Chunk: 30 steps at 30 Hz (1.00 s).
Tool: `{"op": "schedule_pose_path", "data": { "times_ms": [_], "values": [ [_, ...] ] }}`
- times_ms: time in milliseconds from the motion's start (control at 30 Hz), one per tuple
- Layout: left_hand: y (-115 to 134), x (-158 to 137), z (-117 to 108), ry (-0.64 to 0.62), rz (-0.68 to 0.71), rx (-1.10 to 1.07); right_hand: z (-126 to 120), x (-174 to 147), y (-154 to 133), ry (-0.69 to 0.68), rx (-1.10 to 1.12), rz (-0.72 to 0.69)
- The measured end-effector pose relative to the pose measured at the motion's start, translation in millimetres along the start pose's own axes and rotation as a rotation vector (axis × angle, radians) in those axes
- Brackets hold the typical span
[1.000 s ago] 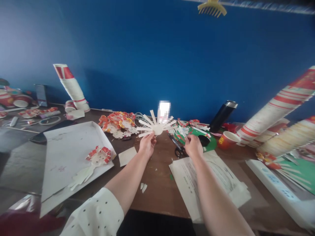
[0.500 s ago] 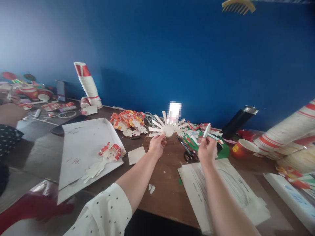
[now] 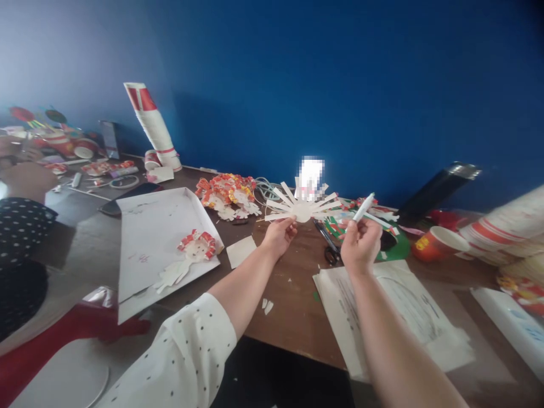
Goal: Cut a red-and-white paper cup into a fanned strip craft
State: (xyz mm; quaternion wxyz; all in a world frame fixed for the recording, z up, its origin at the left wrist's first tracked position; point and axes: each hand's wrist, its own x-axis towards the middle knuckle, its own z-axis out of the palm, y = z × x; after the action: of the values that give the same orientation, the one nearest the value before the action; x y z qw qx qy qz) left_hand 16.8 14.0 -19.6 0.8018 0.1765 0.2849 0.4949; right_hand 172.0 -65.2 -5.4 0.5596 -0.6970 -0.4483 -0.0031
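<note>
table [image 3: 297,289] lies before you, bearing a white tray [image 3: 147,226] at left and stacked papers [image 3: 410,309] beneath your right forearm. above the table, your left hand [image 3: 280,235] pinches a fringed paper disc [image 3: 303,211] by its lower edge; your right hand [image 3: 361,242], nearby, grips a tilted white marker [image 3: 364,208].

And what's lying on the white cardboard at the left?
On the white cardboard: a paper figure with red trim, and faint reddish writing beside it. The patch under the figure is covered.
</note>
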Motion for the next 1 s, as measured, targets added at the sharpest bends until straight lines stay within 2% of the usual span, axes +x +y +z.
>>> {"op": "schedule_pose_path", "data": {
  "times_ms": [167, 367, 567, 767, 867, 1000],
  "values": [
    [1, -2, 1, 0.011, 0.008, 0.012, 0, 4, 2, -0.036, 0.073, 0.106],
    [-1, -1, -1, 0.026, 0.022, 0.022, -4, 6, -3, -0.075, -0.039, 0.187],
    [2, -4, 3, 0.056, 0.019, 0.014, -1, 10, 5, 0.026, -0.014, 0.189],
    [3, -3, 5, 0.079, 0.02, 0.024, -6, 15, 11, 0.044, -0.145, 0.283],
    [2, -1, 4, 0.072, 0.027, 0.017, -9, 16, 14, -0.009, -0.25, 0.322],
    [1, -1, 4, 0.072, 0.028, 0.024, -12, 13, 14, -0.166, -0.462, 0.347]
  ]
}}
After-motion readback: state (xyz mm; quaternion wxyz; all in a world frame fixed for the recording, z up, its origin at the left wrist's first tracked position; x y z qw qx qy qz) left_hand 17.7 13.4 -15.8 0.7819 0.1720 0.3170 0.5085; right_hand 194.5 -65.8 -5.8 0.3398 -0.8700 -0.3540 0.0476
